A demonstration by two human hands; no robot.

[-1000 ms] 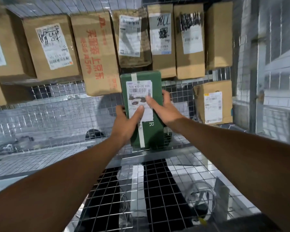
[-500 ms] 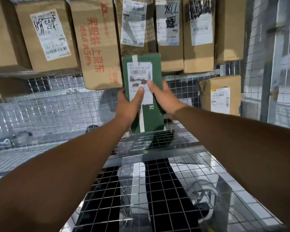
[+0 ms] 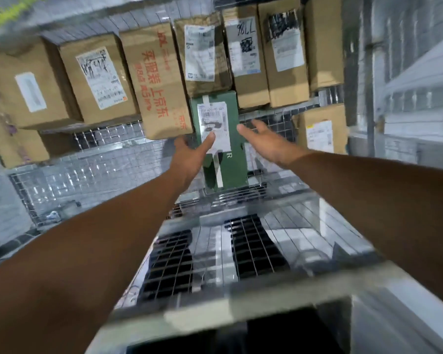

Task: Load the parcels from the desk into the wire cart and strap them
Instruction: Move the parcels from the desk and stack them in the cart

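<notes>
Though blurred, gleaming wire cart mesh

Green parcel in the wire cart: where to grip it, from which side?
Grip the green parcel across its two long side faces, at the near half, coming from the near end. Its far end meets the brown boxes and the red-printed box crowds its far left.

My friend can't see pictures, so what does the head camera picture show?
Inside a wire cart, the left hand holds a green parcel, thumb on its white label, and the right hand is open beside it. Brown cardboard boxes line the cart beyond.
</notes>
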